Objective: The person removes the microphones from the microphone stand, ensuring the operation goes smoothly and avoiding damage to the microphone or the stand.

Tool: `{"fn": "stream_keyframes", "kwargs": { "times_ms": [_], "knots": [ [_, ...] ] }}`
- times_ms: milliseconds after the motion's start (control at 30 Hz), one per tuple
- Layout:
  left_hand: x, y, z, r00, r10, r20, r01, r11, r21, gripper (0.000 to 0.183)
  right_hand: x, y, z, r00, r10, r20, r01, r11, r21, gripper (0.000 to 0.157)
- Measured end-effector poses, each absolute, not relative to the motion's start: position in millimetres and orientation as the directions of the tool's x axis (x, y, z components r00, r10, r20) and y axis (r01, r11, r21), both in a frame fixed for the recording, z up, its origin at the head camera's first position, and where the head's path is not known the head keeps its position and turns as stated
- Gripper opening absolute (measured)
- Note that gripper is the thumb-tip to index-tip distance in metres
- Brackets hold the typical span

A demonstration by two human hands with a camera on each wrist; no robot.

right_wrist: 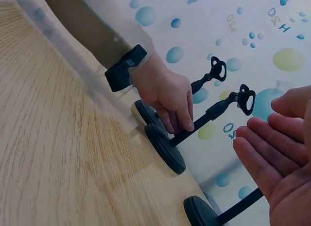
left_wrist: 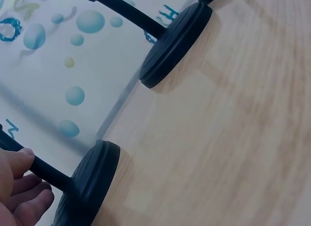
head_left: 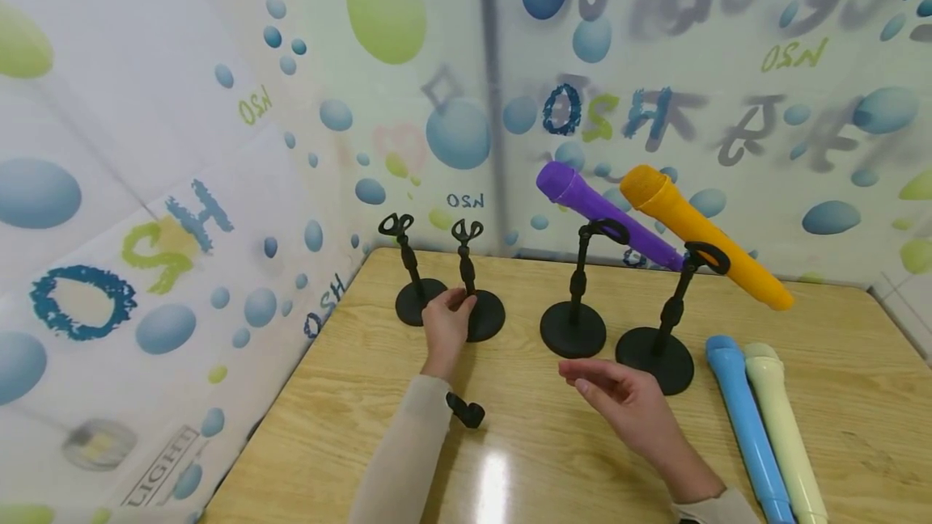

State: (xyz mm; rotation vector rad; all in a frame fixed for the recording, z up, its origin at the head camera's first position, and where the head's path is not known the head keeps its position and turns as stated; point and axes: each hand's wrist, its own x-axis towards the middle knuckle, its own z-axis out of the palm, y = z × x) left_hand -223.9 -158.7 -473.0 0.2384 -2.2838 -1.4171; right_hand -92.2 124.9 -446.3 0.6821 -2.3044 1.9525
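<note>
Left hand [head_left: 446,328]: pinches the pole of the second stand [head_left: 491,317] from left, near the tabletop's [head_left: 549,463] far left corner.
Right hand [head_left: 632,409]: fingers loosely extended above the tabletop, before the third stand [head_left: 573,334].
Purple microphone [head_left: 600,207]: tilted in that stand.
Orange microphone [head_left: 699,225]: tilted in the fourth stand [head_left: 658,362].

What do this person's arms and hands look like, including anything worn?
Both sleeves look plain and light beige. The left hand and right hand are ungloved. A blocky black device sits by the left cuff; a dark sliver shows at the right cuff.
</note>
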Motion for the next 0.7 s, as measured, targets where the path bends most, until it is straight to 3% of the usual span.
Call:
{"fn": "stream_keyframes", "kwargs": {
  "times_ms": [700],
  "knots": [
    [-212.8,-159.3,-481.8,-0.921,-0.301,0.247,0.095,0.442,0.892,0.019,-91.4,130.5,-448.6,-0.899,-0.301,0.318,-0.365,0.115,-0.924,0.026]
  ]
}}
